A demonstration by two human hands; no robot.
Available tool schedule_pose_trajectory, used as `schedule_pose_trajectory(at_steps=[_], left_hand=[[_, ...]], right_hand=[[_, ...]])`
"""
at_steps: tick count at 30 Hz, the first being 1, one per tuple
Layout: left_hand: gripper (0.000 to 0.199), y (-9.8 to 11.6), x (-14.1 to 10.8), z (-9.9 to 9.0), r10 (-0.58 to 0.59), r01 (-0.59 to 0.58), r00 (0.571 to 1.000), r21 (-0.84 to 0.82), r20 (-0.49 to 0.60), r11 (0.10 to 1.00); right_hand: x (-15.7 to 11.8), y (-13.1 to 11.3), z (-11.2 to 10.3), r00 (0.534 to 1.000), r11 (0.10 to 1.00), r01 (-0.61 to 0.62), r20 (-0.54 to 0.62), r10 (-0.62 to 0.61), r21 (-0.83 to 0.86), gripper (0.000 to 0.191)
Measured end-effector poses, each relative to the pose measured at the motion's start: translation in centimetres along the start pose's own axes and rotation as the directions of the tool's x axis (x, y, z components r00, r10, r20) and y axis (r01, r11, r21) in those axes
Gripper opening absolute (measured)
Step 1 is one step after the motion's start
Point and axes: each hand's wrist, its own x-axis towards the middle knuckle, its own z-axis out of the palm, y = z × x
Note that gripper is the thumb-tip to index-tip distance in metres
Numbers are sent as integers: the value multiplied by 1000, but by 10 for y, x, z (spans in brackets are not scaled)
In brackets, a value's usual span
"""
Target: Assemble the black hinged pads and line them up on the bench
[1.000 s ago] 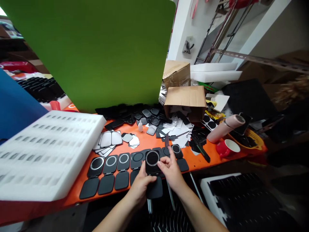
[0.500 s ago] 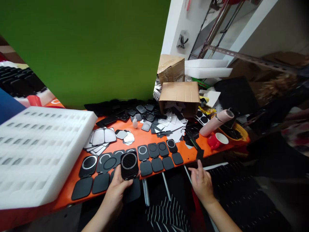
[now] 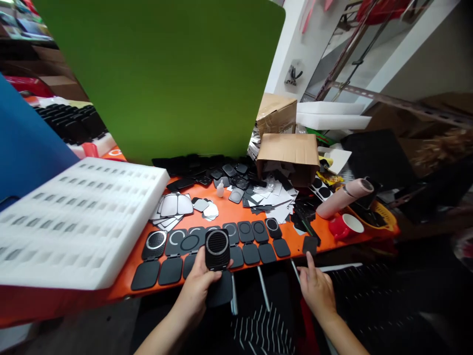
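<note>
My left hand [image 3: 201, 281] grips a black hinged folding pad [image 3: 217, 249] with a silver ring on its ridged upper half, held up in front of the table's near edge. Behind and beside it, several similar opened black pads [image 3: 246, 231] lie in a row on the orange table [image 3: 236, 213]. My right hand [image 3: 317, 286] is by the front edge at the right, fingers apart, with the index finger extended to the lower edge of a small dark square piece [image 3: 310, 244]. Nothing is seen held in that hand.
A white foam tray [image 3: 84, 217] fills the left side. Stacked white sheets [image 3: 173, 204], a small bottle [image 3: 220, 189], an open carton [image 3: 288, 148], a pink flask [image 3: 345, 198] and a red mug [image 3: 338, 227] stand or lie around the table.
The view has shifted, so the table's things appear farther right. The dark square by my right index fingertip now shows apart from the dark tool beside it. My left hand still holds the pad.
</note>
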Motion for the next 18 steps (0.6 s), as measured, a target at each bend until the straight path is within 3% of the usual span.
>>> schedule_pose_trajectory(at_steps=[10, 18], left_hand=[[71, 2, -2, 2, 8, -8, 1000, 5, -6, 1000], [76, 3, -3, 5, 12, -13, 999, -19, -47, 1000]], right_hand=[[12, -4, -4, 996, 993, 81, 34, -78, -89, 54], [11, -4, -2, 995, 994, 77, 66, -71, -82, 56]])
